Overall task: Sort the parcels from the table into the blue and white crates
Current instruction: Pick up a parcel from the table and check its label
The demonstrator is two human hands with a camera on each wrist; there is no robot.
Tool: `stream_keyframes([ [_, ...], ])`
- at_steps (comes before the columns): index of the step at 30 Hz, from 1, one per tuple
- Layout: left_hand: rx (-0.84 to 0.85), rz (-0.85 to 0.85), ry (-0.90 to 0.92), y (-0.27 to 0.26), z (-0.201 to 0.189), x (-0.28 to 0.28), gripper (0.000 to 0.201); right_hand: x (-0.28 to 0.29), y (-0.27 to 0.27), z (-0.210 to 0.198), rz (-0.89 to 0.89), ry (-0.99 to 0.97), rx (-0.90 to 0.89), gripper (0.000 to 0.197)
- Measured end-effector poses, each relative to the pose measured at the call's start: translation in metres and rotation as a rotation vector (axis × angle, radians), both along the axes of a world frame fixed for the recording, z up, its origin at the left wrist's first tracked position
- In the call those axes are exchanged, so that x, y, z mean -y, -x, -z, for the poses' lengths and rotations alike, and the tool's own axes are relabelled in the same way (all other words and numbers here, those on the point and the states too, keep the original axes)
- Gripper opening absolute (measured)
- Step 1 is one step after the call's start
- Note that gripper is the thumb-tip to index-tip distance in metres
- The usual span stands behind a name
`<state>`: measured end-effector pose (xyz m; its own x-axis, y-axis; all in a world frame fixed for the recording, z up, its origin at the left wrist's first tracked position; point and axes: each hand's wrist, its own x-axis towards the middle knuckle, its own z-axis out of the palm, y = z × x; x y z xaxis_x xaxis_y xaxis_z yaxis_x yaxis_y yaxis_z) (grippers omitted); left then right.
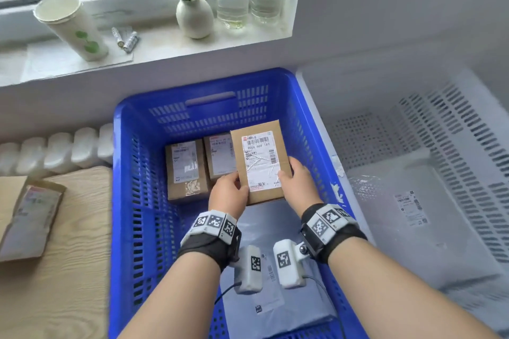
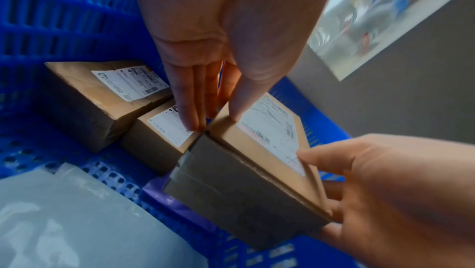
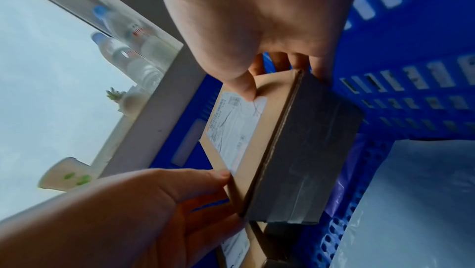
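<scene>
Blue crate fills the middle of the head frame, and the white crate stands at the right, touching it, with a soft poly mailer inside. At lower left is the wooden worktop, where one flat paper parcel waits. Two cardboard boxes lie side by side on the blue floor. Just right of them, both hands pinch a third labelled box: left hand and right hand at its near corners, thumbs on top. It looks stiff and light; holding the side edges seems safest.
</scene>
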<state>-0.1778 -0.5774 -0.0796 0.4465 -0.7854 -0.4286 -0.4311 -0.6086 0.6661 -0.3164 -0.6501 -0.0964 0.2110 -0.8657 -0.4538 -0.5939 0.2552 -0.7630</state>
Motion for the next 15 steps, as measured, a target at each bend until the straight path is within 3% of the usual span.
stream_keyframes([
  [8,0.055,0.127,-0.114,-0.027,0.068,0.057,0.028,0.054,-0.031,0.069,-0.026,-0.034,-0.147,0.059],
  [15,0.229,0.231,-0.194,-0.04,0.108,0.089,0.029,0.089,-0.049,0.113,-0.096,-0.075,-0.208,0.07],
])
